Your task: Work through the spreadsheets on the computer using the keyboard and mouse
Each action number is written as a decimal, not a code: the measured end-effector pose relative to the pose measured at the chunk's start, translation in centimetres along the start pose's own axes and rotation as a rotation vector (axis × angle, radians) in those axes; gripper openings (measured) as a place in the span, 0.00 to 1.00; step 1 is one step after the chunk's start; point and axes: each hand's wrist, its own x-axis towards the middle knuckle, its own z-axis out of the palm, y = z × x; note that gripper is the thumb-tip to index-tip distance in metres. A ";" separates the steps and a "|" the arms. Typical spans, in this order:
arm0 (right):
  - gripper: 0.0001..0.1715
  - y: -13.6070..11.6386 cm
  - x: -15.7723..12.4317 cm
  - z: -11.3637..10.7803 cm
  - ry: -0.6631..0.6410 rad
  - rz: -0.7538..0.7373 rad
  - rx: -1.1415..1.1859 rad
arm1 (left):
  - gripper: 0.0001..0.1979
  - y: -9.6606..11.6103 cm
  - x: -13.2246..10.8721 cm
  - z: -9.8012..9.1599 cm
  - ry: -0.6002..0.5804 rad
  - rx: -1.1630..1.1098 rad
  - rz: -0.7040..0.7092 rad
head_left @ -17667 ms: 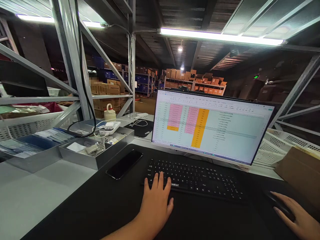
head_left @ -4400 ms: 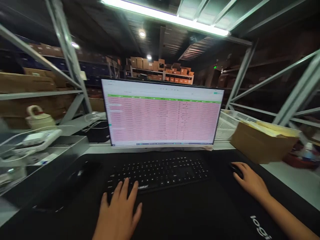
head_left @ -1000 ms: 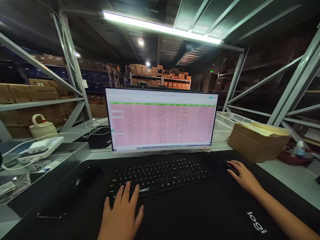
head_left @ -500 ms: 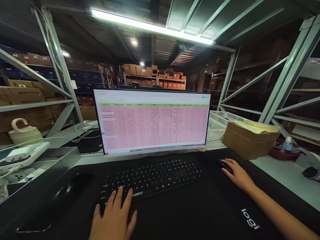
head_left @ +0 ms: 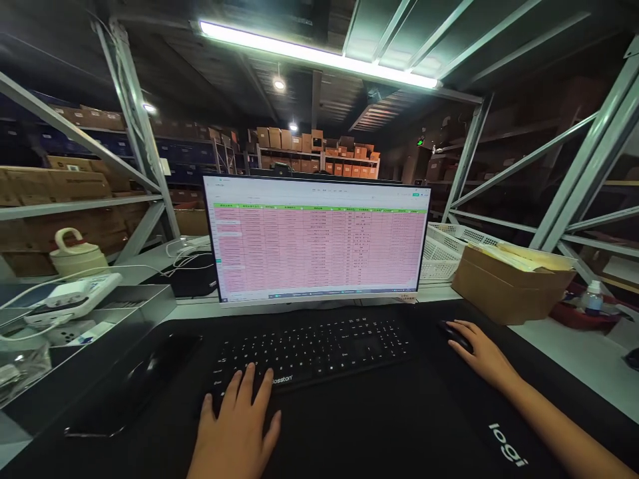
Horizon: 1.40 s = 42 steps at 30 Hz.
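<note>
Two hands at a desk computer, one on the keys and one on the mouse.

The left hand (head_left: 237, 429) lies flat with fingers spread on the near-left edge of the black keyboard (head_left: 312, 349). The right hand (head_left: 482, 356) cups the black mouse (head_left: 455, 336), fingers curved over it, right of the keyboard on the black mat (head_left: 399, 426), before the monitor (head_left: 317, 239).

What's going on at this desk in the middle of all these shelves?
A person sits at a computer in a warehouse. The left hand rests with its fingers on the lower left of a black keyboard, and the right hand lies on a dark mouse. The monitor shows a spreadsheet with pink rows under a green header. A dark phone lies left of the keyboard, a cardboard box stands to the right.
</note>
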 end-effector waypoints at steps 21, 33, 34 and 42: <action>0.34 5.7 1.5 3.3 0.089 -0.253 0.026 | 0.31 -0.1 -0.7 0.2 0.010 -0.244 -0.006; 0.31 4.4 1.2 2.6 0.052 -0.244 0.028 | 0.31 0.3 -0.6 -1.0 -0.070 -0.168 -0.031; 0.31 4.2 1.2 2.5 0.048 -0.241 0.026 | 0.31 0.3 -0.6 -1.3 -0.083 -0.163 -0.035; 0.30 3.1 0.6 2.1 0.029 -0.191 0.018 | 0.31 0.0 -0.5 -0.7 -0.080 -0.139 -0.024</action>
